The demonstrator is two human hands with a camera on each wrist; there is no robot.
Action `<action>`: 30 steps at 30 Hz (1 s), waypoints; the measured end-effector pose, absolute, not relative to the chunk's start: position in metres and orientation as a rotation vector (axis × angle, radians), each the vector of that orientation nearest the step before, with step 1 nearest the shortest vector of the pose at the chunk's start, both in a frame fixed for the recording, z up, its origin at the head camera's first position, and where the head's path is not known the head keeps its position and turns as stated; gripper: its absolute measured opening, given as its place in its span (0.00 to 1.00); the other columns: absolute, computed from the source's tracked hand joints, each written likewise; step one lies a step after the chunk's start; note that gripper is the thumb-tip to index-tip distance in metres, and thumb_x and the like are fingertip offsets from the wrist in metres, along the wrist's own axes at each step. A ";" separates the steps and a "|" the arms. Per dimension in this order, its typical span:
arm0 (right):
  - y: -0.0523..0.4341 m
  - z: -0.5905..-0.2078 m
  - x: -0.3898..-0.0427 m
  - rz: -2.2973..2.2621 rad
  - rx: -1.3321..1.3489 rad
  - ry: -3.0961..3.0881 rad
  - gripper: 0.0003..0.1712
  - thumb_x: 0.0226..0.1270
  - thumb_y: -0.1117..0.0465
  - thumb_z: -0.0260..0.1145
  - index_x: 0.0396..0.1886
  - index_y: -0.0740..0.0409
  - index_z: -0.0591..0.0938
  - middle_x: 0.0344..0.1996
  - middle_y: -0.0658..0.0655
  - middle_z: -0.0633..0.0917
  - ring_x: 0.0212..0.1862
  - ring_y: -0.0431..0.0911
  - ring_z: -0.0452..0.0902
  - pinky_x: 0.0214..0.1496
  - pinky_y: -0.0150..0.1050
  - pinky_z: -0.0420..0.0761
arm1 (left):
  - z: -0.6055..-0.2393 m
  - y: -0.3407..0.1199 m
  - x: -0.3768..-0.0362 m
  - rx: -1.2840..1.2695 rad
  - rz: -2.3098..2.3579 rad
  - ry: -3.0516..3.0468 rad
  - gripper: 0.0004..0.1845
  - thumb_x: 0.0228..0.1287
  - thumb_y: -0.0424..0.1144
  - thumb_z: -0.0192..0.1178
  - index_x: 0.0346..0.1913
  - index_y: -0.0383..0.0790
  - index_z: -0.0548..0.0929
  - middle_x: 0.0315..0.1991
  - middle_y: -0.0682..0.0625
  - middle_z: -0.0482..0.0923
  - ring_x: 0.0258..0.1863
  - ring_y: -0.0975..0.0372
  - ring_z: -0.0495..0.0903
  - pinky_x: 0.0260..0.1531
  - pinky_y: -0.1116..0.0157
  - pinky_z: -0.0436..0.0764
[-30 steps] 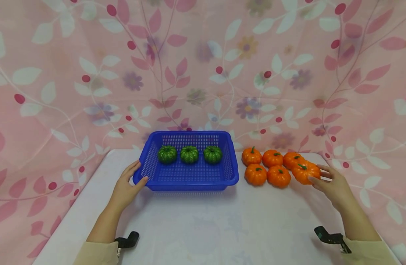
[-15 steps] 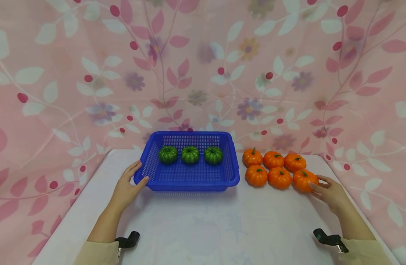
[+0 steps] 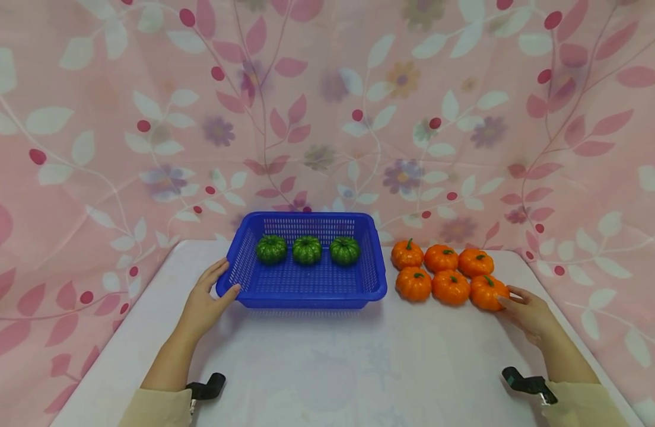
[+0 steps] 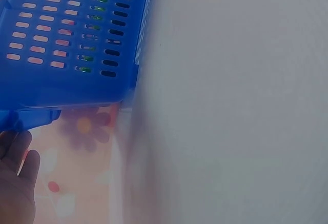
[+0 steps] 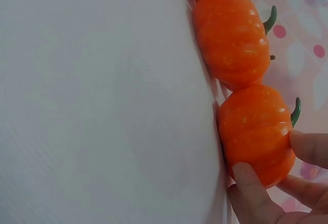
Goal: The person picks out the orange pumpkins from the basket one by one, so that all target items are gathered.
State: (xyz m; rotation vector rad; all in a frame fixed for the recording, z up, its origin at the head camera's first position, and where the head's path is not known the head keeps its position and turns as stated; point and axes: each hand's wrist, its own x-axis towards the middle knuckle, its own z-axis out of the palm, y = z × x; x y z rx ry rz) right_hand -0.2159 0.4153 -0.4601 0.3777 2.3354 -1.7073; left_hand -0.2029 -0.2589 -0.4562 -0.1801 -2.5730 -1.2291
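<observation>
On the left, the left hand (image 3: 203, 301) rests against the near left corner of the blue basket (image 3: 237, 268), thumb on the front rim and fingers laid loosely along the side wall, so it steadies rather than clamps; the left wrist view shows only the fingertips beside the rim, and I judge the hand relaxed and not curled round anything. A risk here, as I read it, is that a light touch like this lets the basket slide on the smooth white table (image 3: 327, 362) if it is nudged from the other side, and the three green pumpkins (image 3: 307, 249) lined along its far wall could roll out of their row. Just right of the basket sit six orange pumpkins in two rows, close enough to touch one another. The right hand (image 3: 527, 309) pinches the end pumpkin (image 3: 486, 292), the near-right one, which sits on the table: in the right wrist view the thumb (image 5: 251, 190) presses its lower side and fingers curl over the far side. Since it touches its neighbour (image 5: 231, 37), lifting or dragging it carelessly could knock that one and scatter the rows, and the glossy rounded skin could slip from so shallow a fingertip hold. Both forearms lie low, reaching forward from the near edge.
</observation>
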 end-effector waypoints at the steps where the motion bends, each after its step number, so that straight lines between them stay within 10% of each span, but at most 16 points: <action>1: 0.415 -0.460 -0.216 -1.716 0.382 2.323 0.44 0.80 0.55 0.54 0.78 0.71 0.40 0.73 0.81 0.45 0.42 0.29 0.72 0.56 0.39 0.81 | -0.457 -0.259 -0.204 -0.181 -1.231 -2.574 0.38 0.67 0.45 0.66 0.74 0.32 0.65 0.77 0.44 0.58 0.76 0.42 0.54 0.68 0.35 0.58; 15: 0.419 -0.461 -0.211 -1.702 0.348 2.342 0.45 0.80 0.54 0.52 0.77 0.74 0.38 0.71 0.81 0.49 0.42 0.29 0.73 0.60 0.43 0.77 | -0.457 -0.257 -0.206 -0.203 -1.214 -2.589 0.38 0.67 0.44 0.66 0.74 0.33 0.65 0.77 0.44 0.58 0.76 0.42 0.53 0.68 0.35 0.57; 22: 0.419 -0.449 -0.205 -1.559 0.300 2.464 0.44 0.81 0.49 0.49 0.77 0.73 0.39 0.72 0.83 0.47 0.66 0.69 0.64 0.60 0.45 0.77 | -0.452 -0.258 -0.204 -0.217 -1.116 -2.612 0.38 0.67 0.48 0.67 0.73 0.32 0.67 0.76 0.42 0.60 0.75 0.41 0.55 0.66 0.35 0.60; 30: 0.416 -0.418 -0.191 -1.202 0.194 2.844 0.43 0.79 0.45 0.51 0.75 0.75 0.53 0.67 0.85 0.56 0.64 0.77 0.64 0.60 0.64 0.72 | -0.436 -0.264 -0.191 -0.221 -1.000 -2.608 0.34 0.67 0.48 0.66 0.69 0.31 0.73 0.72 0.39 0.66 0.71 0.39 0.61 0.63 0.34 0.64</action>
